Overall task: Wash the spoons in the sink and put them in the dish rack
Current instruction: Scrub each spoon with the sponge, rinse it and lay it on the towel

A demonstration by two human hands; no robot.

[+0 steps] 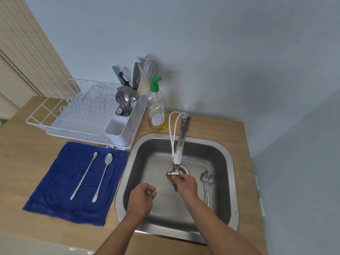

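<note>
We pinched one spoon by its handle in our left hand and rubbed its bowl with a sponge gripped in our right hand, both over the sink under the tap. Judged best: keep the handle grip firm and turn the bowl inside the sponge. More spoons lay just right of our right hand, two spoons on the towel left of our left, the dish rack beyond them.
</note>
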